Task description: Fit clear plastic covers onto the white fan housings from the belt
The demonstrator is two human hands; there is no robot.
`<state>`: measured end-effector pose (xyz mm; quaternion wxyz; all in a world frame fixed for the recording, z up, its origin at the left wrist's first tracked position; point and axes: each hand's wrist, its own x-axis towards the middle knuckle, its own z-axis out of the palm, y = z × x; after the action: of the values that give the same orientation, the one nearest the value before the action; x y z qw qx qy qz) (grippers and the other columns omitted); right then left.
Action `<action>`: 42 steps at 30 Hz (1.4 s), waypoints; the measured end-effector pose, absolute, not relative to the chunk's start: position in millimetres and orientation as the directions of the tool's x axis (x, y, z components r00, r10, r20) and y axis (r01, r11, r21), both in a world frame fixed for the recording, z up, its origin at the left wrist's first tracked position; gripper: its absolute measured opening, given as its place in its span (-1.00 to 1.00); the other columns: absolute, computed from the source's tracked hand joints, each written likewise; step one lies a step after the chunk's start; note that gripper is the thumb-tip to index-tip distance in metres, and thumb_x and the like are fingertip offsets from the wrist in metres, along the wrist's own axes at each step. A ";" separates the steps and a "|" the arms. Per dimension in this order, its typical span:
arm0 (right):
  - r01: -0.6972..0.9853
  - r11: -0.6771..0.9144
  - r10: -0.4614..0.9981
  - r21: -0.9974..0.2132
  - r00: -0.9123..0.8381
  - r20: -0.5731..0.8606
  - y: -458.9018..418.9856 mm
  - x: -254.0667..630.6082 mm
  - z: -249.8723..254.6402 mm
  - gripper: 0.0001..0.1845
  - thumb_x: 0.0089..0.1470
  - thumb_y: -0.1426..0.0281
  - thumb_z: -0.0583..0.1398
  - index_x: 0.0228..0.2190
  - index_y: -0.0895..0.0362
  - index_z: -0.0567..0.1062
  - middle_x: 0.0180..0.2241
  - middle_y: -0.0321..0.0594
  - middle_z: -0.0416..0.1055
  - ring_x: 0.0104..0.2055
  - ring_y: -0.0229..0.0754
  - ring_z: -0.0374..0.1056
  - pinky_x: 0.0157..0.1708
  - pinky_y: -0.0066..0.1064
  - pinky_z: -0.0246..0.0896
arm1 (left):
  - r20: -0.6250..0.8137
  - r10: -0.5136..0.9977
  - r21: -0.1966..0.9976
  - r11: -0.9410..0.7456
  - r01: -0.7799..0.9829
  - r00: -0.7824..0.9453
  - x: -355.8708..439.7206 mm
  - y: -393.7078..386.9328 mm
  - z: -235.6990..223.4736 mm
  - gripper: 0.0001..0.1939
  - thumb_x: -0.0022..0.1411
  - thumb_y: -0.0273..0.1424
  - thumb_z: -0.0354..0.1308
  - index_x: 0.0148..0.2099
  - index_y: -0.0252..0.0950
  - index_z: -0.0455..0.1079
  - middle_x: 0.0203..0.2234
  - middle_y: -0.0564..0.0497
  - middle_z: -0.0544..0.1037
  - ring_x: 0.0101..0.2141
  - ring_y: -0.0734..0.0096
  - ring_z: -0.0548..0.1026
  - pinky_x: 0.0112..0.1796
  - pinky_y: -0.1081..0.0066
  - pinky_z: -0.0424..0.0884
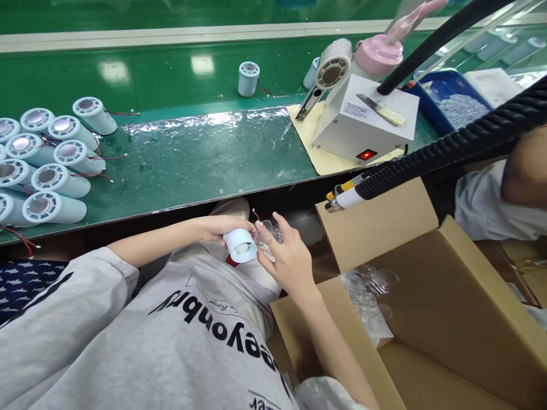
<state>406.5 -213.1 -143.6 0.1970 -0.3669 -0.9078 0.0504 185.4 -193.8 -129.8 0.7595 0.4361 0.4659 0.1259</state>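
Grasping a pale-blue cylindrical housing [241, 248] in the left hand [228, 225], above the lap [261, 277], before the green counter [205, 162]; holding the right hand [292, 257] close beside, with fingers part-curled near a clear plastic piece [265, 234]; cannot tell whether gripping it; placed beside an open cardboard box [448, 285], with matching cylinders [68, 185] clustered on the counter's left.

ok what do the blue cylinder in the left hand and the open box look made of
Blue cylinder: probably moulded plastic with a satin finish, going by its smooth, evenly coloured surface. Open box: looks like matte brown cardboard, shown by its stiff, dull, folded sides.
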 end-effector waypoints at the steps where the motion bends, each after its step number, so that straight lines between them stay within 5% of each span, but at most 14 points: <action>1: 0.667 0.704 0.710 -0.243 -0.647 0.278 -211.4 407.0 -143.5 -0.47 0.23 0.33 0.22 0.22 -0.03 0.47 0.26 0.08 0.31 -0.10 0.14 0.40 -0.29 -0.11 0.49 | -0.585 0.606 0.794 0.563 0.229 0.539 186.6 -195.7 -129.9 -0.67 0.27 -0.14 0.07 -0.22 -0.31 0.48 -0.48 0.02 0.46 -0.58 0.48 0.31 -0.66 0.52 0.14; 4: 0.677 0.659 0.742 -0.328 -0.656 0.138 -205.3 410.8 -142.9 -0.60 0.16 0.38 0.28 0.05 -0.01 0.58 0.21 0.03 0.38 -0.10 0.12 0.43 -0.32 -0.13 0.52 | -0.439 0.752 0.883 0.259 0.392 0.492 189.7 -203.7 -125.9 -0.73 0.30 -0.25 0.10 -0.20 -0.29 0.55 -0.32 -0.03 0.52 -0.38 0.40 0.42 -0.42 0.48 0.32; 8: 0.567 0.585 0.737 -0.580 -0.670 0.088 -200.5 417.0 -141.2 -0.93 0.12 0.44 0.33 -0.41 0.04 0.60 0.12 -0.07 0.43 0.10 0.11 0.43 -0.13 -0.13 0.53 | -0.152 0.890 0.806 -0.140 0.575 0.430 190.3 -211.7 -121.1 -0.72 0.34 -0.27 0.10 -0.12 -0.27 0.59 -0.19 -0.08 0.51 -0.21 0.28 0.47 -0.12 0.32 0.38; 13: 0.396 0.390 0.835 -0.831 -0.532 0.139 -204.3 414.2 -139.5 -0.75 0.18 0.20 0.32 -0.45 0.07 0.53 -0.01 -0.05 0.47 0.00 0.04 0.50 0.01 -0.10 0.47 | 0.022 0.933 0.899 -0.176 0.402 0.360 186.6 -209.0 -128.7 -0.63 0.21 -0.13 0.34 -0.02 -0.21 0.59 -0.22 -0.04 0.48 -0.17 0.26 0.45 -0.04 0.29 0.39; 19: 0.349 0.349 0.910 -0.870 -0.348 0.226 -211.7 408.7 -135.1 -0.65 0.27 0.29 0.15 -0.54 0.08 0.51 -0.18 -0.08 0.56 -0.14 -0.03 0.54 -0.17 -0.23 0.47 | 0.079 0.917 0.917 -0.220 0.332 0.390 180.5 -208.0 -146.4 -0.38 -0.05 0.00 0.51 0.02 -0.18 0.62 -0.11 -0.09 0.44 -0.04 0.15 0.45 0.05 0.17 0.40; 27: 0.197 0.194 0.971 -0.961 -0.175 0.160 -211.5 410.9 -136.9 -0.60 0.15 0.37 0.18 -0.70 0.06 0.47 -0.32 -0.17 0.62 -0.18 0.01 0.60 -0.18 -0.19 0.50 | 0.036 0.837 0.955 -0.190 0.229 0.546 181.9 -208.4 -142.0 -0.33 0.10 -0.24 0.45 0.25 -0.21 0.45 0.17 -0.23 0.51 0.16 0.03 0.47 0.16 0.11 0.38; 30: 0.145 0.203 0.952 -0.968 -0.262 0.160 -207.8 418.7 -138.4 -0.62 0.20 0.31 0.21 -0.64 0.05 0.56 -0.22 -0.15 0.65 -0.12 0.03 0.60 -0.12 -0.14 0.53 | -0.059 0.850 0.987 -0.028 0.156 0.523 185.2 -211.2 -136.8 -0.30 0.06 -0.28 0.46 0.26 -0.21 0.42 0.17 -0.21 0.52 0.11 0.09 0.51 0.05 0.20 0.45; 33: 0.187 0.342 0.860 -0.921 -0.457 0.227 -207.2 427.5 -137.4 -0.84 0.15 0.22 0.34 -0.30 0.01 0.69 0.08 -0.12 0.57 0.13 0.11 0.51 0.10 -0.03 0.48 | -0.131 0.878 0.990 0.138 0.019 0.460 188.2 -216.6 -133.9 -0.30 0.05 -0.30 0.45 0.25 -0.22 0.40 0.18 -0.19 0.49 0.01 0.20 0.55 -0.02 0.26 0.49; 36: 0.277 0.485 0.802 -0.829 -0.519 0.295 -211.1 433.0 -136.7 -0.70 0.13 0.28 0.40 -0.07 -0.04 0.64 0.19 -0.13 0.49 0.20 0.09 0.46 0.19 -0.01 0.44 | -0.208 0.866 0.972 0.235 -0.003 0.455 188.7 -219.8 -129.9 -0.31 0.09 -0.28 0.42 0.27 -0.20 0.38 0.15 -0.17 0.50 -0.11 0.30 0.57 -0.12 0.31 0.52; 39: 0.283 0.515 0.795 -0.809 -0.510 0.328 -217.0 434.9 -137.4 -0.66 0.18 0.34 0.37 0.00 -0.03 0.58 0.18 -0.10 0.49 0.20 0.07 0.47 0.19 -0.05 0.46 | -0.205 0.858 0.978 0.200 0.062 0.470 186.9 -219.5 -124.2 -0.26 0.06 -0.26 0.45 0.28 -0.15 0.39 0.15 -0.14 0.51 -0.13 0.30 0.57 -0.16 0.34 0.51; 42: 0.227 0.422 0.825 -0.878 -0.498 0.268 -222.0 434.9 -138.2 -0.62 0.18 0.27 0.38 0.02 0.00 0.53 0.17 -0.06 0.50 0.21 0.09 0.46 0.13 -0.07 0.51 | -0.129 0.858 0.992 0.111 0.065 0.497 184.2 -219.5 -119.3 -0.23 0.01 -0.29 0.50 0.29 -0.12 0.41 0.22 -0.13 0.49 0.06 0.14 0.53 -0.03 0.30 0.50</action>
<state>434.9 -222.0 -138.2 0.3626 -0.3454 -0.7613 0.4119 184.2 -219.5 -119.3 0.6341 0.5886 0.3920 0.3128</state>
